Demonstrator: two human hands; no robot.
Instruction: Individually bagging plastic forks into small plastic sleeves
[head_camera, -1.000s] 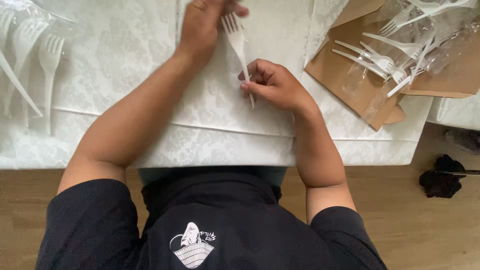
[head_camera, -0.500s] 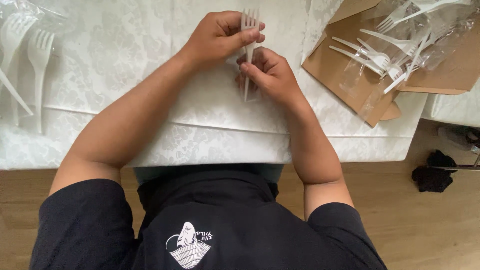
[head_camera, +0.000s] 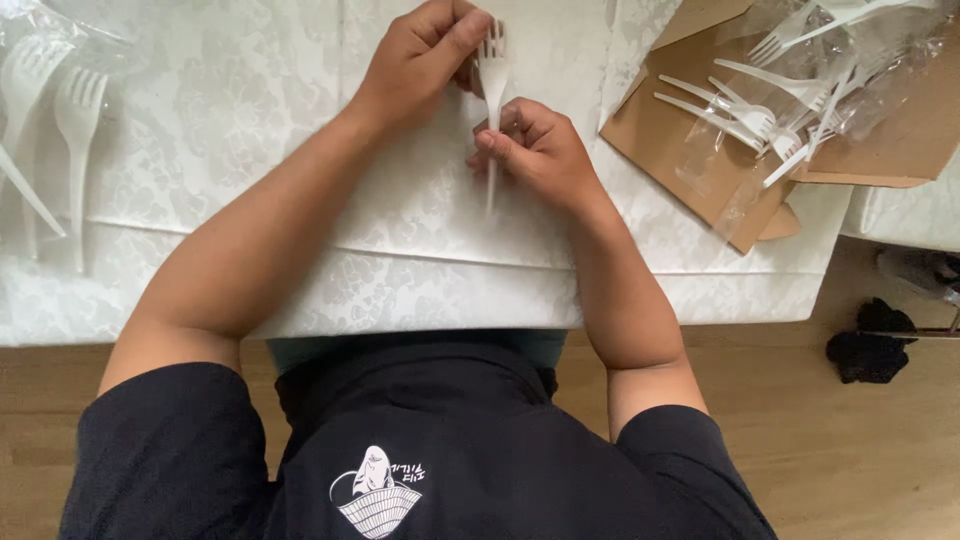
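Holding one white plastic fork (head_camera: 491, 95) between both hands, above the white damask-patterned table (head_camera: 250, 150).

Item: fork, single. Long axis runs near straight away from the person, tines at the far end, handle tip toward the body; tilt slight, if any.

Right hand (head_camera: 540, 150): grip closed narrow on the handle at mid-length, finger and thumb pinching; the handle's tail shows below the grip.

Left hand (head_camera: 425, 55): grip closed on the tined head, above the right grip; thumb laid along the near side of the tines.

Change since half a second ago: the left hand has slid up and a little leftward, the fork head going with it; the right grip has held its place. A second ago the left hand was blurred and clear of the tines. Judged: the fork is now steadied at both ends.

Right of the grip, well apart: brown cardboard sheet (head_camera: 690, 130) bearing loose white plastic forks in clear wrap (head_camera: 790, 110).

Left of the grip, well apart: further white forks (head_camera: 75, 110) lying by the table edge.
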